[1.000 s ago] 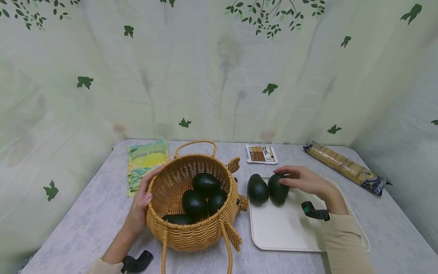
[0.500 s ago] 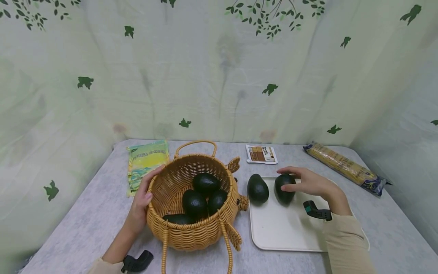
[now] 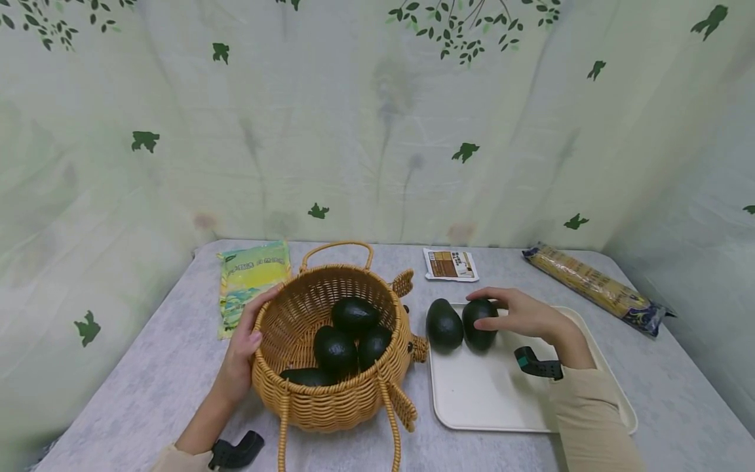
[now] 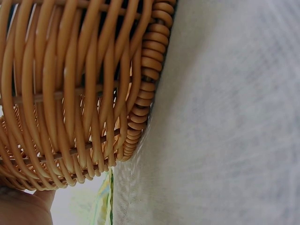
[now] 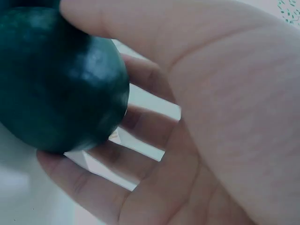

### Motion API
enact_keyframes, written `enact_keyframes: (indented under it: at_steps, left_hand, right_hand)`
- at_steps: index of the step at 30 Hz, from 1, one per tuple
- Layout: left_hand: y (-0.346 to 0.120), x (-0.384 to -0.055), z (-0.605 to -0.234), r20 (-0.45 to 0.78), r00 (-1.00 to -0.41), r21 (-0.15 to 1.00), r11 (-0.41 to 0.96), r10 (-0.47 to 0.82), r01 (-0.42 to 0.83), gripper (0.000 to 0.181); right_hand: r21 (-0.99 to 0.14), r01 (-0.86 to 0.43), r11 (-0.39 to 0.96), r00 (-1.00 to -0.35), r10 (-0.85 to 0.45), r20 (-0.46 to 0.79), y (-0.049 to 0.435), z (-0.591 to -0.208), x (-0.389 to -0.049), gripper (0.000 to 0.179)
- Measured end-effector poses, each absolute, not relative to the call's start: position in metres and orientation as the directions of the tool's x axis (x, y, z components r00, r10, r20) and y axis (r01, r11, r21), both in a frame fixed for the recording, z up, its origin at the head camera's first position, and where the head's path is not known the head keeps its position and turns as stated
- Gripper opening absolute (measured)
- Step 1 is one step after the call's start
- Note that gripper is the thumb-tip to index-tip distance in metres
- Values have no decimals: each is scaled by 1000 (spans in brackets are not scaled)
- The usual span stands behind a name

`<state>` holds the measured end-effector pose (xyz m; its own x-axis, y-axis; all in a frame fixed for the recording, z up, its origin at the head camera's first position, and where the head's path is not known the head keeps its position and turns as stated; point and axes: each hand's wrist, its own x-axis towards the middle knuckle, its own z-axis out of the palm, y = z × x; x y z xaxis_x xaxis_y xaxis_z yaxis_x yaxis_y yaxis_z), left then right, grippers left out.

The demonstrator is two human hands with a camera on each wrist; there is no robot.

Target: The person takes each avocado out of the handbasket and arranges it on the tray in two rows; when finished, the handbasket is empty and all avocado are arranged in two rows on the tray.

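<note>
A wicker basket (image 3: pixel 318 410), shaped like an animal with ears and a snout, stands mid-table with several dark green avocados (image 3: pixel 335 351) inside. My left hand (image 3: pixel 240 360) holds its left rim; from the left wrist, the woven wall (image 4: pixel 61 93) fills the upper left, with part of the hand (image 4: pixel 23 206) below. On the white tray (image 3: pixel 495 400), my right hand (image 3: pixel 527 321) grips an avocado (image 3: pixel 479 326) between thumb and fingers. Up close in the right wrist view, the fingers curl around this avocado (image 5: pixel 61 89). Another avocado (image 3: pixel 444 326) lies just left of it.
A yellow-green packet (image 3: pixel 253 282) lies behind the left hand. A small brown and white packet (image 3: pixel 451 265) is behind the tray. At the back right lies a long yellow package (image 3: pixel 596 285). Two basket handles (image 3: pixel 283 432) hang toward the front; a fabric backdrop (image 3: pixel 377 131) encloses the table.
The avocado in my right hand shifted right, away from its neighbour, then came back left beside it, the hand moving along. My left hand and the basket stay put.
</note>
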<state>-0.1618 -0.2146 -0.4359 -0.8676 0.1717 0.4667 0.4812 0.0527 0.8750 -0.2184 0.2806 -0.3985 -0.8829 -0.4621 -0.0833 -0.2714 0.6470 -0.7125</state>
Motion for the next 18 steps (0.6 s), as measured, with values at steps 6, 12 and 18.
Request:
enact_keyframes:
  at_steps: [6,12,18]
  left_hand:
    - [-215,-162,-435,475,-860,871,40,185,490,61]
    - [-215,-161,-435,482,-856,867,39,188,497,60]
    - [-214,-161,-435,478,-860,869,43,181,493,60]
  right_hand:
    - [-721,-268,639,-882,-464,-84,282,-396,-217,59]
    - [-706,-260,658,-886,-454,-97,286,-393,-214,60]
    - [-702,-243,669,-882,-454,-126,286,-393,-215,62]
